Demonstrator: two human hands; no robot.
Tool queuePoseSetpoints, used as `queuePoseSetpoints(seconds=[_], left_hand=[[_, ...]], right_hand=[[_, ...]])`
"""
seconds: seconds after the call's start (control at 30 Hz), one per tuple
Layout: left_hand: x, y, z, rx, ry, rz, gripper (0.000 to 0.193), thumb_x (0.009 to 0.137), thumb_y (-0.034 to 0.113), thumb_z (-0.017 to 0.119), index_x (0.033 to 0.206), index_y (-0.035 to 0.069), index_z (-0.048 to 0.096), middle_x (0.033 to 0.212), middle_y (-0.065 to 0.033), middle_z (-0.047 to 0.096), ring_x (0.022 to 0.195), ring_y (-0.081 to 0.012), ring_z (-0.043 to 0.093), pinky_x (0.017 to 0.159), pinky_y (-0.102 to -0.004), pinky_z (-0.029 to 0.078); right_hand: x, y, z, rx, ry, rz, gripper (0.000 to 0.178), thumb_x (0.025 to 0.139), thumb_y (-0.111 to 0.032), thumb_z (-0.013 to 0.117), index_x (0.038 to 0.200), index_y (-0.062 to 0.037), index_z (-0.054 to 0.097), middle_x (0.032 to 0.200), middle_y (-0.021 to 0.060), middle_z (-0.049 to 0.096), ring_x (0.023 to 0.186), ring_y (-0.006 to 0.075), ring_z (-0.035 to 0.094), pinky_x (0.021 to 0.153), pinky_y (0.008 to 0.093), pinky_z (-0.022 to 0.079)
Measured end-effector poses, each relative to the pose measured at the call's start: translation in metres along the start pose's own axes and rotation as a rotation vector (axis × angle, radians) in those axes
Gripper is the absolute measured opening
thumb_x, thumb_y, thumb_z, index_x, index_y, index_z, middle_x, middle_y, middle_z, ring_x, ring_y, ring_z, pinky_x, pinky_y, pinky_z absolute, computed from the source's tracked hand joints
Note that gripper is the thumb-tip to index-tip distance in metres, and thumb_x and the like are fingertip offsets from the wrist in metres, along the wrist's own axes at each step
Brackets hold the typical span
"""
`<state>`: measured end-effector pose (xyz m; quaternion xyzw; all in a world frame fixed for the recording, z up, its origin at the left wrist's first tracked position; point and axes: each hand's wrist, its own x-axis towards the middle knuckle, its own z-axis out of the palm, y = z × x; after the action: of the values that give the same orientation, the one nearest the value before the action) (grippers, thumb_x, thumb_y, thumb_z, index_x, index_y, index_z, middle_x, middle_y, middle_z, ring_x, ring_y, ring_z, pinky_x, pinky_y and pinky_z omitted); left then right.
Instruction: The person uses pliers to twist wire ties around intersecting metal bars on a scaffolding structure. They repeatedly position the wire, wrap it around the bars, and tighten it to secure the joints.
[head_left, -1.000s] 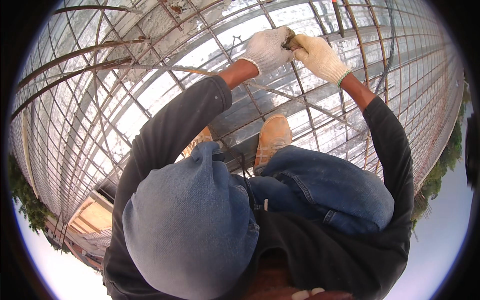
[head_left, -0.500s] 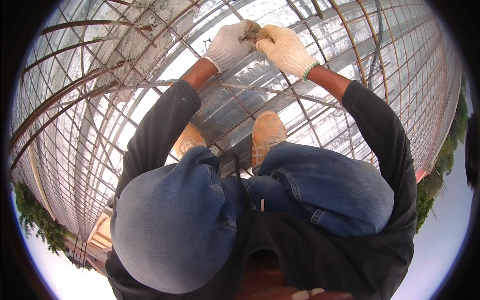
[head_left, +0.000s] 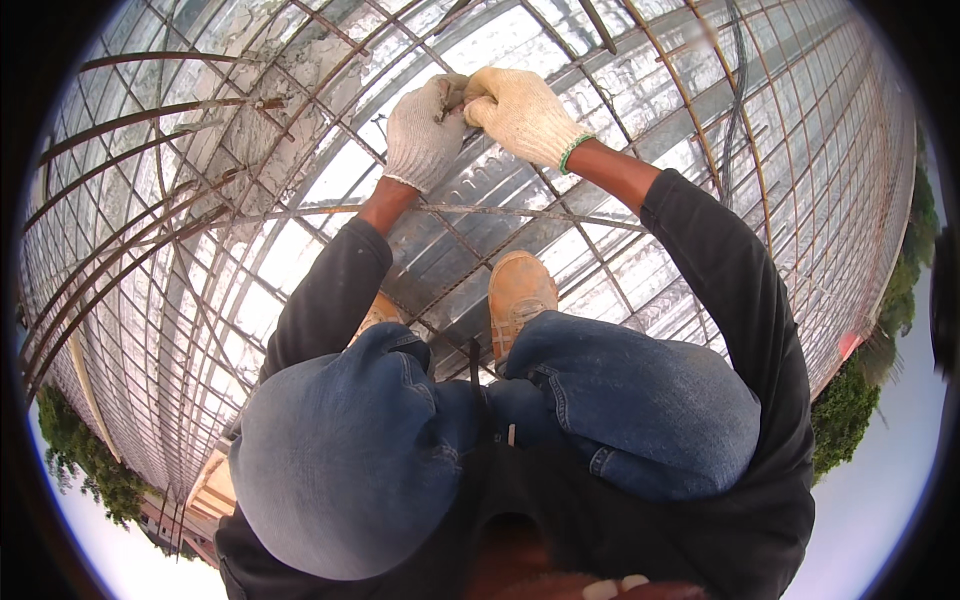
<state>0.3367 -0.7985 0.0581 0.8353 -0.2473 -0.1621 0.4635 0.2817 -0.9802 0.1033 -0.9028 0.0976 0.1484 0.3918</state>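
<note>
My left hand [head_left: 422, 138], in a pale knitted glove, has its fingers closed in a pinch. Against it presses my right hand [head_left: 528, 115], gloved in cream knit with a green cuff edge, its fingers curled and thumb tucked in. Whatever lies between the fingertips is too small and covered to make out. Both hands are over a grid of steel reinforcing bars [head_left: 500, 209], near where bars cross. Beneath the grid is shiny ribbed metal decking [head_left: 440, 262].
Long rusty bars [head_left: 150, 113] stick out at the left, beside a rough concrete patch [head_left: 305, 105]. A dark wire bundle [head_left: 740, 95] runs over the grid at right. My tan shoe [head_left: 520, 290] rests among the bars. Trees [head_left: 845, 420] stand beyond the edge.
Both hands, still together, appear lower and slightly left in the picture. The grid has shifted in view too, so my head has moved. The fingers stay closed.
</note>
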Motion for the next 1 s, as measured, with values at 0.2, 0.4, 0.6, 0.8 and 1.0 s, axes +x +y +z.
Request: queuePoseSetpoints(seconds=[0.2, 0.4, 0.6, 0.8, 1.0], left_hand=[[0.002, 0.005, -0.005, 0.049, 0.010, 0.019, 0.023, 0.093, 0.012, 0.079, 0.115, 0.009, 0.083, 0.097, -0.0139, 0.083, 0.090, -0.0344, 0.080, 0.084, -0.0453, 0.061], [-0.022, -0.001, -0.003, 0.051, 0.058, 0.120, 0.015, 0.088, 0.013, 0.081, 0.103, 0.009, 0.084, 0.088, -0.0129, 0.080, 0.088, -0.0338, 0.076, 0.085, -0.0467, 0.058], [-0.022, -0.002, -0.001, 0.032, -0.035, 0.151, 0.015, 0.089, 0.014, 0.082, 0.104, 0.008, 0.083, 0.084, -0.0126, 0.077, 0.086, -0.0341, 0.076, 0.083, -0.0466, 0.058], [-0.015, 0.008, -0.006, -0.084, -0.054, -0.150, 0.026, 0.094, 0.020, 0.078, 0.116, 0.007, 0.083, 0.097, -0.0125, 0.083, 0.090, -0.0292, 0.080, 0.084, -0.0415, 0.060], [-0.007, -0.002, -0.044, -0.353, -0.225, -0.298, 0.037, 0.102, 0.025, 0.073, 0.131, 0.002, 0.080, 0.117, -0.0078, 0.085, 0.104, -0.0138, 0.076, 0.095, -0.0332, 0.060]], right_hand=[[0.013, 0.010, -0.072, -0.163, 0.249, -0.019, 0.052, 0.105, -0.051, 0.069, 0.114, -0.0025, 0.084, 0.101, 0.0252, 0.082, 0.101, 0.0418, 0.079, 0.092, 0.0526, 0.060], [0.062, 0.061, -0.095, -0.329, 0.506, 0.046, 0.047, 0.103, -0.032, 0.072, 0.139, -0.0034, 0.071, 0.132, 0.0260, 0.076, 0.125, 0.0415, 0.073, 0.108, 0.0504, 0.056], [0.073, 0.078, -0.099, 0.076, 0.489, 0.062, 0.033, 0.109, -0.031, 0.066, 0.124, -0.0019, 0.075, 0.110, 0.0217, 0.079, 0.100, 0.0354, 0.075, 0.089, 0.0481, 0.059], [0.004, 0.040, -0.119, 0.247, 0.623, -0.132, 0.049, 0.108, -0.029, 0.078, 0.149, -0.0029, 0.073, 0.105, 0.0023, 0.080, 0.094, 0.0125, 0.069, 0.087, 0.0325, 0.057], [-0.054, 0.023, -0.142, 0.972, 0.608, -0.047, 0.053, 0.120, -0.042, 0.061, 0.142, 0.0036, 0.074, 0.141, 0.0202, 0.075, 0.128, 0.0299, 0.073, 0.117, 0.0445, 0.056]])
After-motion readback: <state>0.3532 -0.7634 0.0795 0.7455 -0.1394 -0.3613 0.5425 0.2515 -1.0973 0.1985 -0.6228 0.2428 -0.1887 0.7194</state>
